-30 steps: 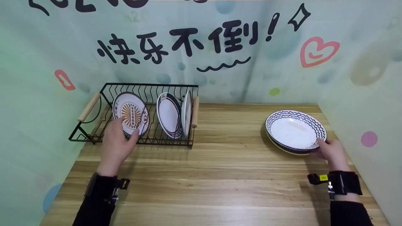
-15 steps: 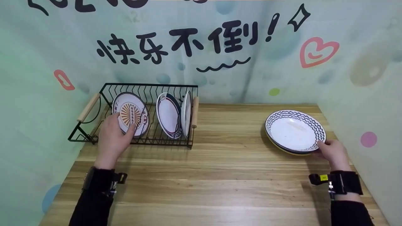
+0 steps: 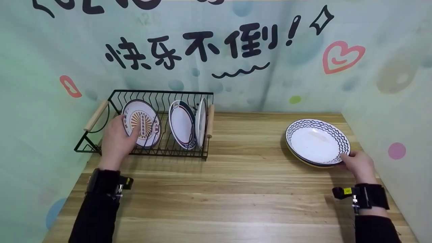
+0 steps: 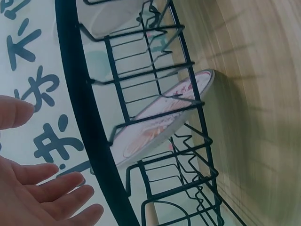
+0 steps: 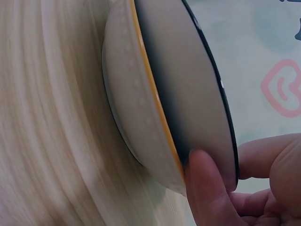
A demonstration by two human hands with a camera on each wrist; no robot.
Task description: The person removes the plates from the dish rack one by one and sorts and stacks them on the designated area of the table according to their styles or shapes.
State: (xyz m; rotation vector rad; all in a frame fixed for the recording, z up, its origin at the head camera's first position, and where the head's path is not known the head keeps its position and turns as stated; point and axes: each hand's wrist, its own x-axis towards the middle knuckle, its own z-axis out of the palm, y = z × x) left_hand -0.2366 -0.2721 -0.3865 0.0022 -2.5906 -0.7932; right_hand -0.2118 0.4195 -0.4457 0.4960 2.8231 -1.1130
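Note:
In the head view my left hand (image 3: 118,141) is at the left front of a black wire dish rack (image 3: 163,91), overlapping a white plate (image 3: 145,125) with a sunburst print. The left wrist view shows its fingers (image 4: 66,186) spread and holding nothing, with the rack's bar between them and the leaning plate. On the right, my right hand (image 3: 360,165) pinches the near right rim of a white bowl (image 3: 315,141) with a black wavy border. Thumb and fingers lie on opposite sides of that rim in the right wrist view. Beneath it sits a yellow-rimmed bowl (image 5: 129,80).
Two more plates stand at the rack's right end, a dark-bordered one (image 3: 182,125) and one seen edge-on (image 3: 201,121). The rack has wooden handles (image 3: 97,116). A printed cloth (image 3: 243,91) hangs behind the wooden table (image 3: 243,189).
My left hand has shifted left and farther back past the rack's front, while the sunburst plate stays in place. The right hand and both bowls have barely moved.

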